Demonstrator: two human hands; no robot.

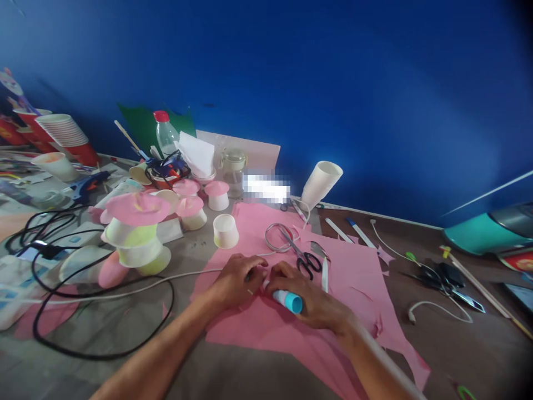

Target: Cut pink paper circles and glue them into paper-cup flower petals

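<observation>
My right hand (297, 291) is closed around a glue stick (291, 301), whose light-blue end points toward me. Close beside it, my left hand (240, 280) has its fingers curled in near the stick's other end. What those fingers pinch is hidden. Both hands are over pink paper sheets (350, 311) spread on the table. Just beyond my right hand lie dark-handled scissors (306, 260) and a coiled pale cable (277, 239). A short white paper cup piece (225, 230) stands beyond my left hand.
At left are cup pieces topped with pink paper discs (135, 209) and a looping black cable (102, 355). A leaning stack of white cups (320, 183), a glass jar (234, 169) and a bottle (165, 133) stand by the blue wall. Markers (364, 233) and keys (441, 280) lie at right.
</observation>
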